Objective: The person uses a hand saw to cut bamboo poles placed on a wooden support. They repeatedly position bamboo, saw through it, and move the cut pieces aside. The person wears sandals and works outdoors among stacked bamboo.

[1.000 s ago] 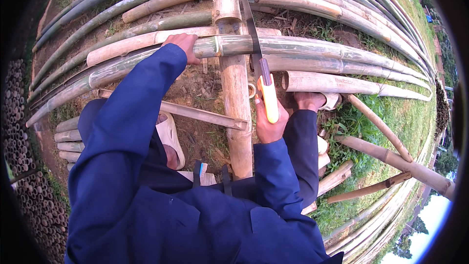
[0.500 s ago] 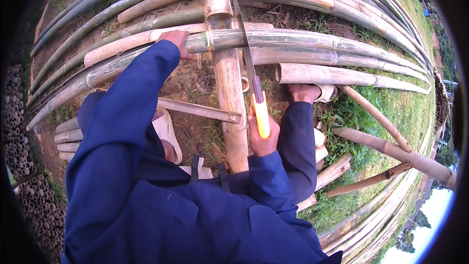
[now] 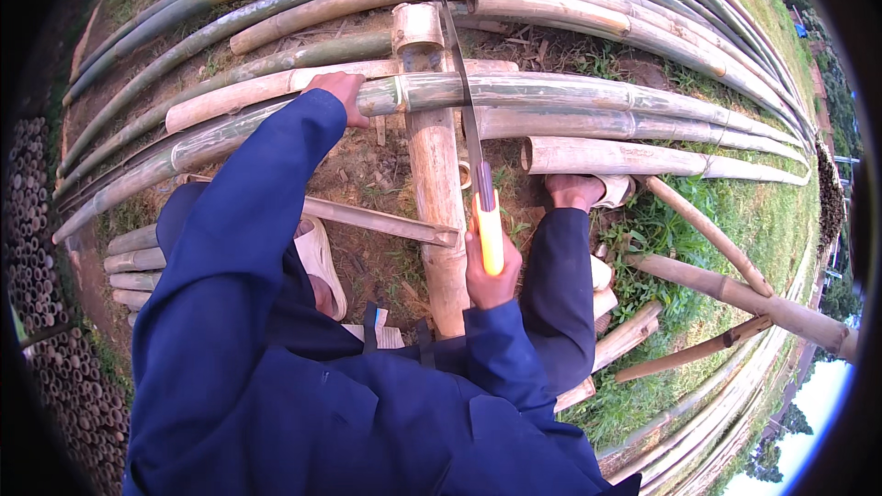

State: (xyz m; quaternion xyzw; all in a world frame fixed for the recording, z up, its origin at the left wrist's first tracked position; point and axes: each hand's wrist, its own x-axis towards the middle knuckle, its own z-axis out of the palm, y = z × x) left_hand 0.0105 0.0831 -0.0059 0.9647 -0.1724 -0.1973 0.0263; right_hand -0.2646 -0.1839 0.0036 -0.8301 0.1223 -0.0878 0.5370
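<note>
Head view: right hand (image 3: 493,281) clenches saw (image 3: 473,140) (yellow-handled!), pointing away across sideways, green-streaked bamboo pole (image 3: 528,87) clasped by left hand (image 3: 342,95).

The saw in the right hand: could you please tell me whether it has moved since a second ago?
Yes, the saw has come back toward the picture's lower edge, judged against the bamboo post.
</note>
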